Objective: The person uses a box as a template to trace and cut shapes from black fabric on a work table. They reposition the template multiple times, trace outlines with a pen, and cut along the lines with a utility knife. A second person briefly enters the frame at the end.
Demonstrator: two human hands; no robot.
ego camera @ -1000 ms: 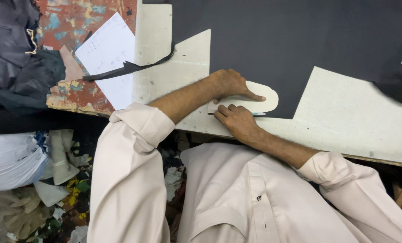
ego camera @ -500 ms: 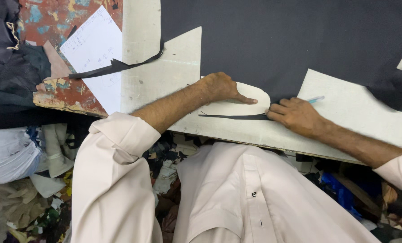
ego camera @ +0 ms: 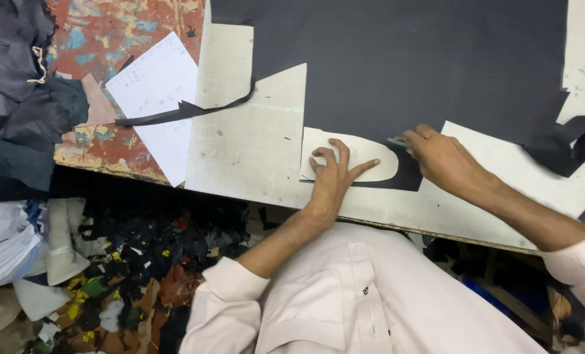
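Two hands are seen on the desk (ego camera: pixel 253 164); at far left dark cloth (ego camera: pixel 24 98) is heaped, beside a white paper sheet (ego camera: pixel 151 92) crossed by a black strip (ego camera: pixel 181 110); the left hand (ego camera: pixel 332 172) is spread flat, fingers apart, on a pale rounded pattern (ego camera: pixel 371 160) laid over the black sheet (ego camera: pixel 404 59); the right hand (ego camera: pixel 440 157) is closed on a small bluish tool (ego camera: pixel 397 141) at the pattern's rounded end.
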